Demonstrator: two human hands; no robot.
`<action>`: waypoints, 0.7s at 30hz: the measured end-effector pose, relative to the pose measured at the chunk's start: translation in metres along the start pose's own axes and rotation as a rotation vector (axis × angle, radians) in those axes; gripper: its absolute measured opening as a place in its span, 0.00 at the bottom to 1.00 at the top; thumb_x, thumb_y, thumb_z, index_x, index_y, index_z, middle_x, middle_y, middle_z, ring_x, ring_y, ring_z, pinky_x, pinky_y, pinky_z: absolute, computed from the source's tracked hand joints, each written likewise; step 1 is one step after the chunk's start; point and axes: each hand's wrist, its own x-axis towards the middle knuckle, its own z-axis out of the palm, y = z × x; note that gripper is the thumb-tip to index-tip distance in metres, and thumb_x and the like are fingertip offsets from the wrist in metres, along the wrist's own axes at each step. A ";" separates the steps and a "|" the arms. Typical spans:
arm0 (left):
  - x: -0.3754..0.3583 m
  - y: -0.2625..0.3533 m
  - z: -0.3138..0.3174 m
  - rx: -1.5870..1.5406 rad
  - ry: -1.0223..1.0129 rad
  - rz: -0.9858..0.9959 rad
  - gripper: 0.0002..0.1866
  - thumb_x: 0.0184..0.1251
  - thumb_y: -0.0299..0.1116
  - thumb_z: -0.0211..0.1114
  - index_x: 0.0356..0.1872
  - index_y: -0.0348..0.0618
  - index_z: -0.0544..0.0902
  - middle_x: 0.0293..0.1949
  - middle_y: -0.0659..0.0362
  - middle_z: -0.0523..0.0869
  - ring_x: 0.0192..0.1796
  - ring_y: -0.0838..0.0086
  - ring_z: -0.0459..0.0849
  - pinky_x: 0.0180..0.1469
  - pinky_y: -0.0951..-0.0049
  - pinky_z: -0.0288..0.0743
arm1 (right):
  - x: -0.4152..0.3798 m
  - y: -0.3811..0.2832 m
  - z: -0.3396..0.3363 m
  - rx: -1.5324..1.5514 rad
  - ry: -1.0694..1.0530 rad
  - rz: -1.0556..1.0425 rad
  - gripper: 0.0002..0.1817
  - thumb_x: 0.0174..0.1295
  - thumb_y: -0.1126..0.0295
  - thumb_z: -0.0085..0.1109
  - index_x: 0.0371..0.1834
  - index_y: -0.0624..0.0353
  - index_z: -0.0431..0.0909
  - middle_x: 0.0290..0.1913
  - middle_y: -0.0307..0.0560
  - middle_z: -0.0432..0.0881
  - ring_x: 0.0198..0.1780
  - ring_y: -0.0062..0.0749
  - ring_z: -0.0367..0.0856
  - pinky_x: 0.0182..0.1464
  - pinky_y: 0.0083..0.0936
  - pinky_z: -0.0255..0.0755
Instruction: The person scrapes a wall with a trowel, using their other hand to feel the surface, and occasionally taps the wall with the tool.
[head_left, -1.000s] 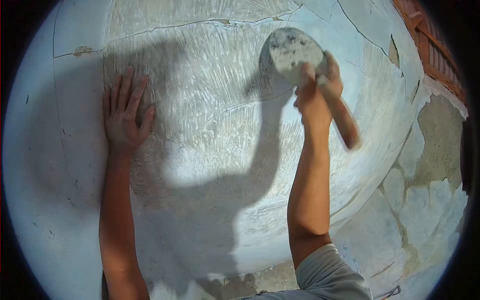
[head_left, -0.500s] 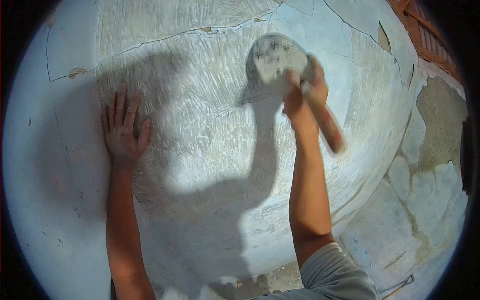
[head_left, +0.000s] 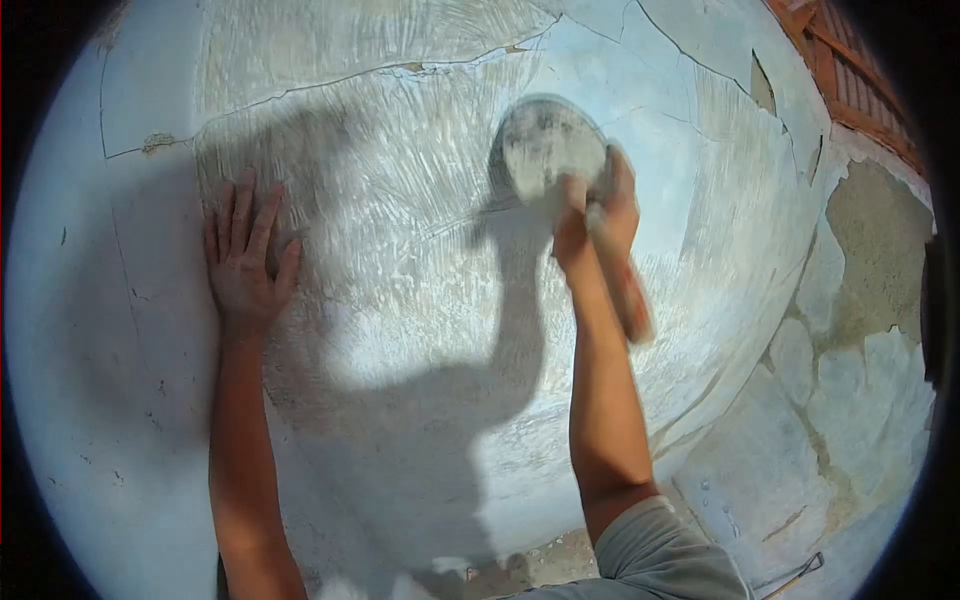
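Observation:
A cracked, pale blue plaster wall (head_left: 400, 330) with dense scratch marks fills most of the view. My left hand (head_left: 247, 250) lies flat against it on the left side, fingers spread, holding nothing. Higher up and to the right, my right hand (head_left: 600, 215) is closed around the neck of a hand tool with a broad, rounded grey blade (head_left: 552, 150). Its reddish, worn handle (head_left: 630, 295) points down and right below the hand, slightly blurred. The blade is close to the wall; whether its edge touches cannot be made out.
Long cracks (head_left: 370, 75) cross the upper wall. Reddish wooden framing (head_left: 850, 85) stands at the top right, above a bare grey patch (head_left: 875, 240) in a neighbouring wall. A thin long-handled tool (head_left: 800, 573) lies at bottom right. Shadows of my body fall across the plaster.
My right hand and the round-bladed tool have moved down and slightly left, and the handle has swung to a steeper angle. My left hand stays in place.

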 end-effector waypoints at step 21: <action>0.000 0.000 0.003 0.018 -0.008 0.018 0.34 0.79 0.45 0.61 0.84 0.57 0.69 0.87 0.53 0.63 0.87 0.48 0.59 0.86 0.38 0.46 | -0.026 -0.015 0.000 -0.042 -0.004 0.003 0.36 0.75 0.66 0.59 0.83 0.66 0.61 0.45 0.65 0.92 0.43 0.45 0.94 0.51 0.38 0.84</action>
